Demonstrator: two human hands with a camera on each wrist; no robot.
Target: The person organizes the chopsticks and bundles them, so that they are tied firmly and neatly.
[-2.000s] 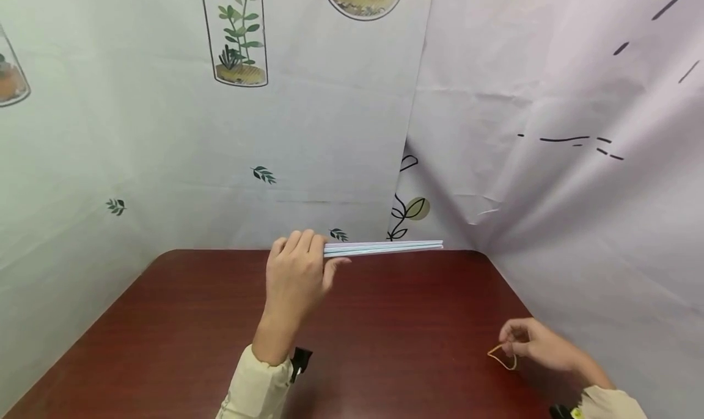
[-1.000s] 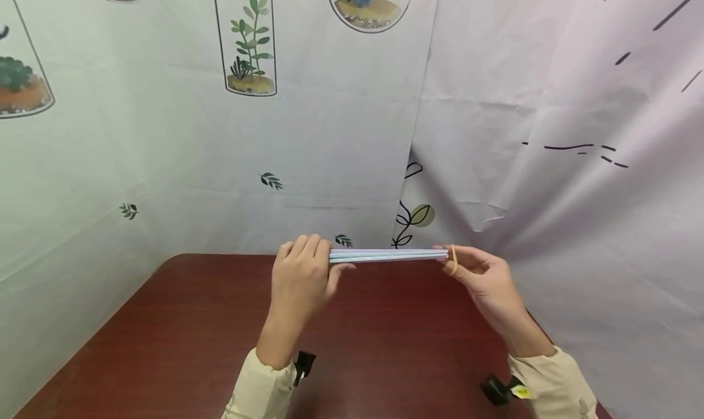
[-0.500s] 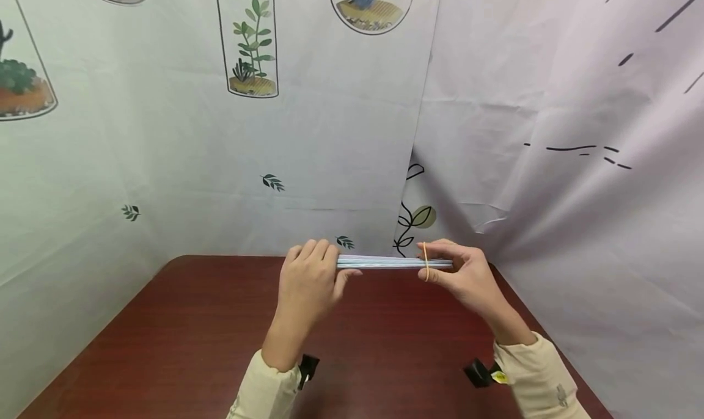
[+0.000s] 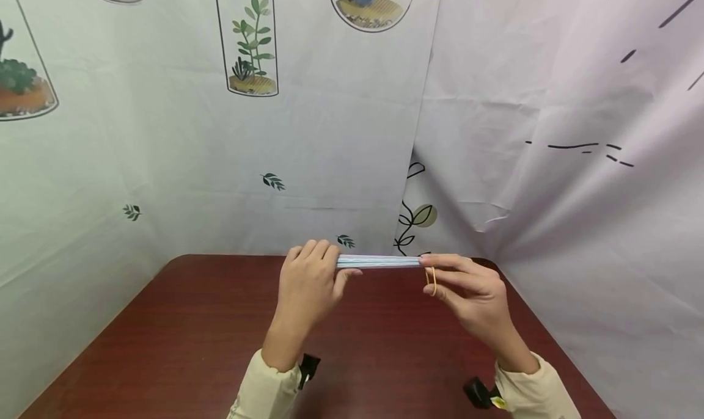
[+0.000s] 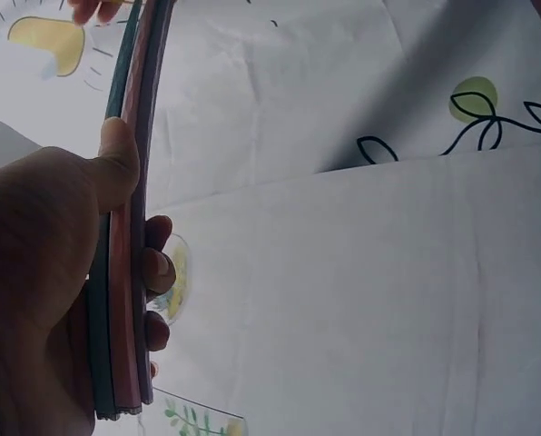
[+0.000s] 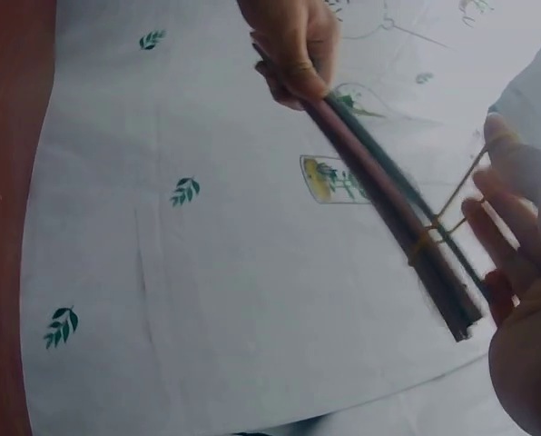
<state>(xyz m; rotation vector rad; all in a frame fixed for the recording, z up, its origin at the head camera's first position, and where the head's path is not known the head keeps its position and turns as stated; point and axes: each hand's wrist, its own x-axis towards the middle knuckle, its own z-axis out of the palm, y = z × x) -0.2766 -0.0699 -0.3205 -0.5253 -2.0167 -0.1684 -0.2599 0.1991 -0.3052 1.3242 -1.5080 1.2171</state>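
Note:
My left hand (image 4: 308,284) grips a bundle of long, slim pastel sticks (image 4: 379,261) near one end, holding it level above the table. Teal, pink and purple sticks (image 5: 123,309) show in the left wrist view, with the thumb on one side and fingers wrapped behind. At the bundle's other end is my right hand (image 4: 475,287), its upper fingers beside the sticks. A thin yellow rubber band (image 4: 434,283) is drawn out over its thumb. In the right wrist view this rubber band (image 6: 459,189) loops round the bundle and stretches to the thumb tip.
A dark red-brown table (image 4: 363,346) lies below both hands. White cloth (image 4: 341,138) printed with plants and leaves hangs behind it and along the sides. Black devices (image 4: 477,393) are strapped at both wrists.
My right hand came up from the table's right side with the rubber band and passed it over the stick ends. The band now stretches downward on the thumb. My left hand hardly moved.

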